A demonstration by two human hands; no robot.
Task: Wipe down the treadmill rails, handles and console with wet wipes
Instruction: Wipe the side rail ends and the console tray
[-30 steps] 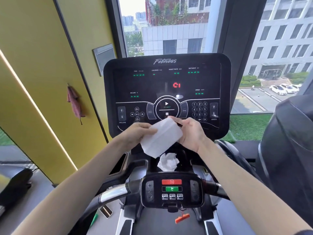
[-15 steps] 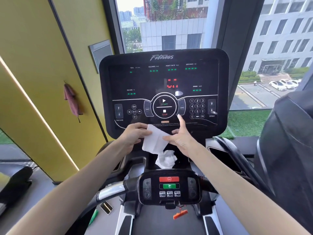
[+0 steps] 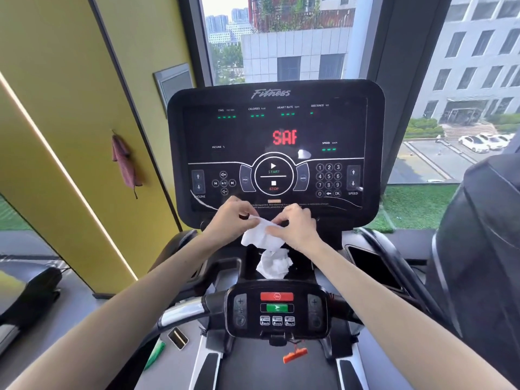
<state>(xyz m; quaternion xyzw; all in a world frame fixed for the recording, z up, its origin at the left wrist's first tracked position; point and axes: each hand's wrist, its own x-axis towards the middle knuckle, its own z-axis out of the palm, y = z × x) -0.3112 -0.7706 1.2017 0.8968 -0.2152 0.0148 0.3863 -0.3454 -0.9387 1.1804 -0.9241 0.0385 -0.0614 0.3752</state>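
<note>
Head: wet wipe [image 3: 260,235] between fingers [image 3: 285,213]

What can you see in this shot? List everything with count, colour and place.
console: one, black, straight ahead, red letters lit.
wet wipe: one, white, held below the console.
crumpled wipe: one, white, beneath the wet wipe.
control panel: one, black with red and green buttons, on the handlebar.
safety clip: one, orange, hanging under the control panel.
cloth: one, dark red, hanging on the yellow wall, left.
cars: several, white, outside the window, right.
left hand: one, gripping the wet wipe.
right hand: one, pinching the wet wipe.
</note>
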